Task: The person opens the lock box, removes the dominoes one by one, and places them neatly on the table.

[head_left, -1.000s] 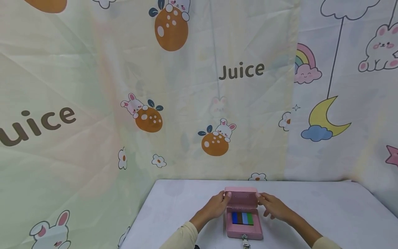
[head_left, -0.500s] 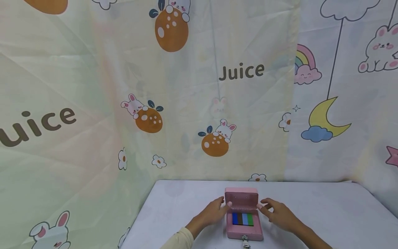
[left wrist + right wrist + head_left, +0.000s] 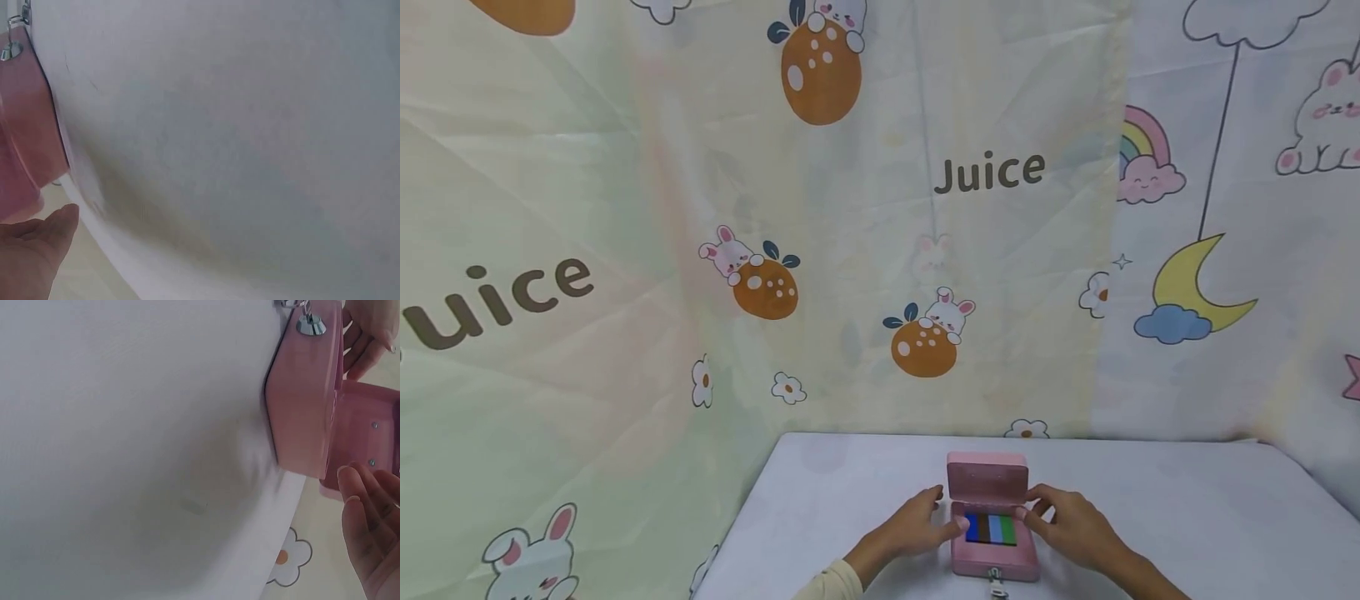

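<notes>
A pink box [image 3: 992,562] stands on the white table with its lid [image 3: 987,482] raised at the back. Inside lie several coloured bars [image 3: 991,528] side by side: blue, brown, light blue and green. My left hand [image 3: 913,525] is at the box's left side, its thumb reaching over the rim by the blue bar; whether it touches is unclear. At the right side, my right hand [image 3: 1075,527] has its thumb at the rim and its fingers near the lid's lower corner. In the right wrist view, its fingers [image 3: 369,500] look loosely extended with nothing between them.
A metal clasp [image 3: 997,583] hangs at the box's front. White table surface [image 3: 850,467] spreads around the box. Behind it hangs a printed cloth [image 3: 1000,333] with rabbits and oranges.
Both hands have come away from the lid's sides and moved down toward the lower part of the box. The lid stays raised. The head view has shifted slightly left.
</notes>
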`<state>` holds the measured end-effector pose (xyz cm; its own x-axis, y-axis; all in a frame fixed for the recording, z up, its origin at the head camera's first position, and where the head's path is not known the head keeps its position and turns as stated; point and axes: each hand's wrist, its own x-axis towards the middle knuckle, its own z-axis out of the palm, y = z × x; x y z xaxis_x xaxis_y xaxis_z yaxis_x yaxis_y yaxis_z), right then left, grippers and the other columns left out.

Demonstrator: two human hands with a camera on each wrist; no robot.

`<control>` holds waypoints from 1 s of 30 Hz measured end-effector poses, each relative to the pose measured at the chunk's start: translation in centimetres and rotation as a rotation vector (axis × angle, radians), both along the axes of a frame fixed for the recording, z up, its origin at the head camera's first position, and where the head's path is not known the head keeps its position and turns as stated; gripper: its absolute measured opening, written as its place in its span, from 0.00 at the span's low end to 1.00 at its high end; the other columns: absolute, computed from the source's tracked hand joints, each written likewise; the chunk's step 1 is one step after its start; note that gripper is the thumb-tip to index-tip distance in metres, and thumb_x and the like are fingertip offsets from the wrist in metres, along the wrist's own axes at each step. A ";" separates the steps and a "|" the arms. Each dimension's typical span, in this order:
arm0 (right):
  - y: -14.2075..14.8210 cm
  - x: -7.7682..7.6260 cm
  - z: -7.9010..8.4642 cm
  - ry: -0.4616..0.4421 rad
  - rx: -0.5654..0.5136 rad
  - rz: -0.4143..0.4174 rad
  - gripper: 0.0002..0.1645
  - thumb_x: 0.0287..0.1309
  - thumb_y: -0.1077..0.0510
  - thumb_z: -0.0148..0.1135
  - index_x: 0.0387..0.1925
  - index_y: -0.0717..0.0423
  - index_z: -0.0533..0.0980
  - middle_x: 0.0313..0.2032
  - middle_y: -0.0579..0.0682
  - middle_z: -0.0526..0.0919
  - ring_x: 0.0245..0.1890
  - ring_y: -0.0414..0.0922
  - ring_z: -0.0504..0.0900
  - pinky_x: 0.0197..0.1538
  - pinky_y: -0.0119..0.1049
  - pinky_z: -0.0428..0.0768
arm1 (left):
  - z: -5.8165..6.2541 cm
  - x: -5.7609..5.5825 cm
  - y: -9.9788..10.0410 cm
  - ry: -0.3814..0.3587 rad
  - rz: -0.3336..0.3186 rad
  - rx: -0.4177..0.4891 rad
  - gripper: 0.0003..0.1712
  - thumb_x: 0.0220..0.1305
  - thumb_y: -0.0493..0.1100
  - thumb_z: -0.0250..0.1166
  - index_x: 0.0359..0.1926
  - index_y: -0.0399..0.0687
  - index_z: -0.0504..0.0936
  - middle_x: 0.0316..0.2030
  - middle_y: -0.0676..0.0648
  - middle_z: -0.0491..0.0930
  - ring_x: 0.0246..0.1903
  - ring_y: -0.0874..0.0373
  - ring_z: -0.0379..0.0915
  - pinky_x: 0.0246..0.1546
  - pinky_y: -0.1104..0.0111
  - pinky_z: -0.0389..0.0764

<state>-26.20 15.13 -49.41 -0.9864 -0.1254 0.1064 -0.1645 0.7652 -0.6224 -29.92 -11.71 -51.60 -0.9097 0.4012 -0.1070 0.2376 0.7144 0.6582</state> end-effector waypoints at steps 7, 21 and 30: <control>-1.2 -0.1 0.1 -0.013 -0.031 0.092 0.13 0.57 0.50 0.71 0.40 0.52 0.82 0.28 0.41 0.81 0.27 0.40 0.74 0.29 0.31 0.73 | -0.5 0.5 0.6 0.023 -0.028 0.023 0.52 0.57 0.65 0.70 0.73 0.40 0.64 0.67 0.39 0.71 0.62 0.44 0.74 0.59 0.49 0.76; -3.6 -1.8 -0.8 -0.008 0.030 0.246 0.21 0.50 0.52 0.76 0.45 0.56 0.82 0.27 0.40 0.80 0.26 0.39 0.75 0.28 0.33 0.72 | -1.0 0.7 0.9 0.071 -0.190 0.150 0.42 0.51 0.48 0.77 0.65 0.52 0.69 0.52 0.53 0.81 0.48 0.69 0.76 0.52 0.70 0.78; -4.5 -2.0 -1.4 0.049 0.065 0.329 0.20 0.49 0.55 0.77 0.44 0.56 0.83 0.22 0.38 0.75 0.22 0.35 0.70 0.24 0.32 0.67 | -1.7 1.0 1.1 0.098 -0.269 0.225 0.45 0.53 0.53 0.77 0.68 0.63 0.64 0.58 0.56 0.79 0.53 0.68 0.76 0.55 0.70 0.77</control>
